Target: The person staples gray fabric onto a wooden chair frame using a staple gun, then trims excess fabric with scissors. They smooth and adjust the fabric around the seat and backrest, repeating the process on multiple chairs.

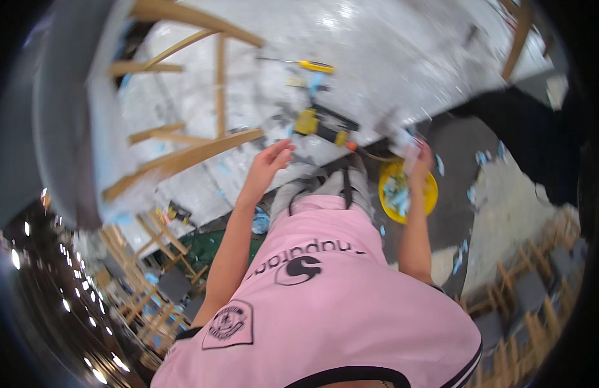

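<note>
My left hand [271, 165] is over the table edge, its fingers stretched out and nothing visible in them. Beside it on the table lies a yellow-and-black nail or staple gun [325, 126] with an orange end where a hose joins. My right hand [421, 160] is raised above a yellow bucket [432, 194], closed on a whitish, partly see-through piece [403, 143] smeared by motion; its kind cannot be made out. Pale blue and white scraps [396, 194] lie in the bucket. Farther back is a yellow screwdriver [317, 66] with a long thin shaft.
An upturned chair with wooden legs [183, 161] and a grey seat [60, 123] stands at the left on the plastic-covered table [403, 64]. Dark cloth [525, 136] hangs at the right. Blue scraps [461, 255] litter the floor. More wooden chair frames [525, 291] stand behind both sides.
</note>
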The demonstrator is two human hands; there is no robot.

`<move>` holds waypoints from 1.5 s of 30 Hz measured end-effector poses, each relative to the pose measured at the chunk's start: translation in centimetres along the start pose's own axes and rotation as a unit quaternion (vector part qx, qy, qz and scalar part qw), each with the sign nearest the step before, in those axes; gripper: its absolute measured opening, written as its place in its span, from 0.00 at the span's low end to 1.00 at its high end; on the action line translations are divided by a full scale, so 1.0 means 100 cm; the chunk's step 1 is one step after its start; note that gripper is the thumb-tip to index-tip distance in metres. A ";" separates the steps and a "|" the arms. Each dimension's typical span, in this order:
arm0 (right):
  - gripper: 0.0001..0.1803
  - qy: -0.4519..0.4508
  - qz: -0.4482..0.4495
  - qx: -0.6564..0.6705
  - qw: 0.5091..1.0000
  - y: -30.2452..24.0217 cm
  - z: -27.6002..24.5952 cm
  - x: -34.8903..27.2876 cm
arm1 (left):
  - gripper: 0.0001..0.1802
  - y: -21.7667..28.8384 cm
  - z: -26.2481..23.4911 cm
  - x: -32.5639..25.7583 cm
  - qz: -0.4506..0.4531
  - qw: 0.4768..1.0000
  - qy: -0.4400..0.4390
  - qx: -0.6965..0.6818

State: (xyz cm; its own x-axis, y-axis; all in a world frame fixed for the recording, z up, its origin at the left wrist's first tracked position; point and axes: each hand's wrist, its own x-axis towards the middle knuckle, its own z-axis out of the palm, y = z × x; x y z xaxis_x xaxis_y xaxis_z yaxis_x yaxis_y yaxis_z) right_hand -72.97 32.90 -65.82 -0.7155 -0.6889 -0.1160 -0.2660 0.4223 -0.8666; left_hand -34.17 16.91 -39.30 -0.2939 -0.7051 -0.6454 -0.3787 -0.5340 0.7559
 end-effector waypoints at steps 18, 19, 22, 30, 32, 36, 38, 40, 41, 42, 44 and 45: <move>0.25 -0.316 -0.157 0.055 0.934 -0.385 0.014 -0.088 | 0.24 0.083 -0.151 -0.150 0.392 0.726 -0.085 -0.558; 0.25 -0.343 -0.198 0.041 0.917 -0.430 0.014 -0.097 | 0.22 0.088 -0.146 -0.147 0.387 0.745 -0.041 -0.541; 0.33 -0.434 -0.350 -0.011 0.830 -0.539 0.014 -0.128 | 0.15 0.093 -0.150 -0.152 0.392 0.754 -0.006 -0.527; 0.37 -0.457 -0.435 -0.320 0.707 -0.659 0.018 -0.160 | 0.15 0.087 -0.157 -0.144 0.409 0.796 0.052 -0.444; 0.37 -0.438 -0.470 -0.323 0.696 -0.667 0.022 -0.161 | 0.15 0.087 -0.156 -0.143 0.423 0.792 0.054 -0.436; 0.41 -0.422 -0.457 -0.352 0.700 -0.682 0.021 -0.166 | 0.18 0.088 -0.156 -0.143 0.436 0.795 0.059 -0.416; 0.42 -0.420 -0.454 -0.345 0.705 -0.678 0.018 -0.160 | 0.20 0.086 -0.158 -0.145 0.430 0.810 0.065 -0.394; 0.42 -0.427 -0.438 -0.350 0.710 -0.679 0.015 -0.163 | 0.20 0.085 -0.167 -0.149 0.418 0.838 0.078 -0.342; 0.40 -0.438 -0.417 -0.342 0.719 -0.676 0.011 -0.162 | 0.20 0.086 -0.174 -0.155 0.406 0.860 0.080 -0.300; 0.39 -0.433 -0.426 -0.330 0.722 -0.673 0.007 -0.158 | 0.20 0.087 -0.184 -0.161 0.395 0.879 0.085 -0.254; 0.38 -0.416 -0.442 -0.309 0.732 -0.659 -0.011 -0.148 | 0.19 0.073 -0.199 -0.171 0.471 0.810 0.339 -0.083; 0.30 -0.383 -0.464 -0.272 0.751 -0.645 -0.022 -0.143 | 0.19 0.068 -0.210 -0.176 0.497 0.740 0.452 0.005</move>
State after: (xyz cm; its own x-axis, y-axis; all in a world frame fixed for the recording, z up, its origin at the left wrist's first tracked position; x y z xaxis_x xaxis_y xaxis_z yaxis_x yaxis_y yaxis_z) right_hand -46.98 16.78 -7.20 0.4682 -0.8836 -0.0107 -0.7937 -0.4152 -0.4446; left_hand -13.17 15.91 -20.48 0.2753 -0.7736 0.5708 -0.3773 0.4592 0.8042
